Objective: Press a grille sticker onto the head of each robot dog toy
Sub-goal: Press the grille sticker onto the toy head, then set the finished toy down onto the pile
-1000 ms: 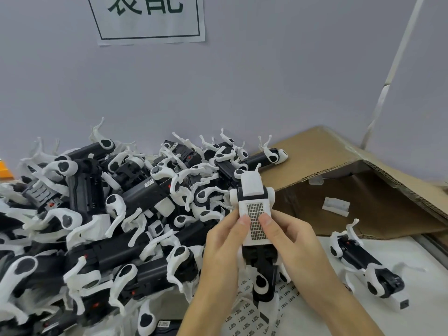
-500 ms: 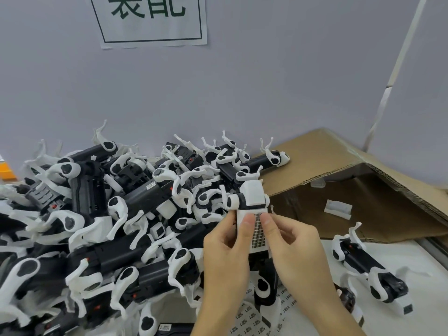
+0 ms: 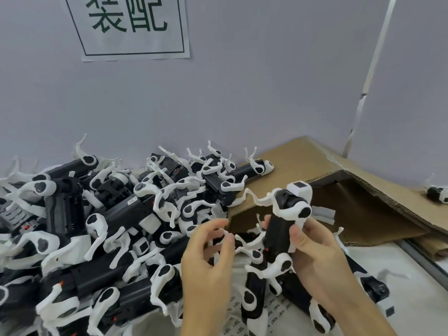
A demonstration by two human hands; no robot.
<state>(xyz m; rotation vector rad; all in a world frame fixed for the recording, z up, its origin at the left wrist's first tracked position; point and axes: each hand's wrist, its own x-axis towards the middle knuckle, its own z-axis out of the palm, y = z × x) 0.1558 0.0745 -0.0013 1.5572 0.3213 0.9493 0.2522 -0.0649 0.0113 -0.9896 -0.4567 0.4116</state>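
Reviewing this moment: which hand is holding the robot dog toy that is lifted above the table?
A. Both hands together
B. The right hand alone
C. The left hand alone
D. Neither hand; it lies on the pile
B: the right hand grips the body of the robot dog toy, while the left hand hovers beside it with curled fingers, off the toy.

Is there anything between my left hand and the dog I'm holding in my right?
Nothing visible. The left hand hovers beside the robot dog toy gripped by the right hand, with only an open gap between them; other toys lie below.
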